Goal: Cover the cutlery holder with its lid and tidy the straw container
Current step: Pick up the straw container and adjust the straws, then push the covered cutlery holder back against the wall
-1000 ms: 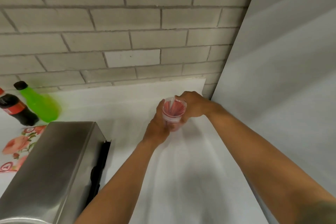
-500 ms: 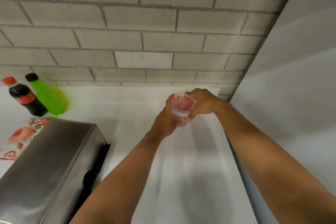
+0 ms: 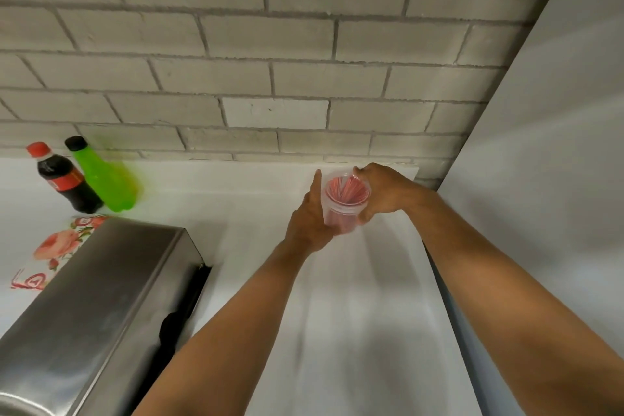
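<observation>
A clear plastic straw container (image 3: 346,201) full of red straws stands near the back right corner of the white counter (image 3: 337,314). My left hand (image 3: 310,219) wraps its left side with the thumb raised. On the other side my right hand (image 3: 380,191) grips it, fingers at the rim. At the lower left lies the steel cutlery holder (image 3: 91,307), its shiny lid closed over it, with a black handle part along its right side.
A cola bottle (image 3: 66,179) and a green bottle (image 3: 104,176) stand at the back left against the brick wall. A floral mat (image 3: 57,246) lies behind the steel box. A grey panel (image 3: 540,179) bounds the counter on the right.
Both hands have carried the straw container farther back toward the wall and the right corner. My left thumb has lifted off its side.
</observation>
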{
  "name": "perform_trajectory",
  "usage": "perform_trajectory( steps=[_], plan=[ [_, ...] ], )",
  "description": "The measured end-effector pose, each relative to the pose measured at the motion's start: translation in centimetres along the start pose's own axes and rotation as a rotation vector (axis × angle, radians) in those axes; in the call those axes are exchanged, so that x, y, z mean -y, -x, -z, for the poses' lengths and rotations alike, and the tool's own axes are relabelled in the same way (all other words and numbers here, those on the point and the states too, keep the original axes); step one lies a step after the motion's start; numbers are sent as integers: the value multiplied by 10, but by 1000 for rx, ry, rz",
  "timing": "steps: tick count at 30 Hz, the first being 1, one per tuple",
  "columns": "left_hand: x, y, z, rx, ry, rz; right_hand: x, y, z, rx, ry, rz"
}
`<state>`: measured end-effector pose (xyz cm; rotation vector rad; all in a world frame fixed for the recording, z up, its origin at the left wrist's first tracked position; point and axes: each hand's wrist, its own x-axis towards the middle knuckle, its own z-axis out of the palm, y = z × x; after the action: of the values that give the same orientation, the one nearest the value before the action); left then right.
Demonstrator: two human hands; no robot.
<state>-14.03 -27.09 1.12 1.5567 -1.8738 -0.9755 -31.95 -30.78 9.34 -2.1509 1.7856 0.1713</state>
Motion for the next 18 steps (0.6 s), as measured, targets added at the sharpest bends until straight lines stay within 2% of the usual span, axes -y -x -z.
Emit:
perform_trajectory(
  steps=[5, 8, 11, 15, 18],
  plan=[
    [-2, 40, 34, -120, -163, 66, 22, 18, 12, -68, -27, 57],
    [-6, 75, 79, -147, -207, 182, 54, 29, 21, -80, -30, 145],
    [-9, 120, 133, -246, -291, 250, 100, 40, 26, -86, -36, 260],
    [1, 185, 189, -363, -441, 329, 169, 49, 22, -33, 23, 418],
    [19, 229, 213, -445, -440, 368, 222, 55, 16, 40, 73, 516]
  ],
)
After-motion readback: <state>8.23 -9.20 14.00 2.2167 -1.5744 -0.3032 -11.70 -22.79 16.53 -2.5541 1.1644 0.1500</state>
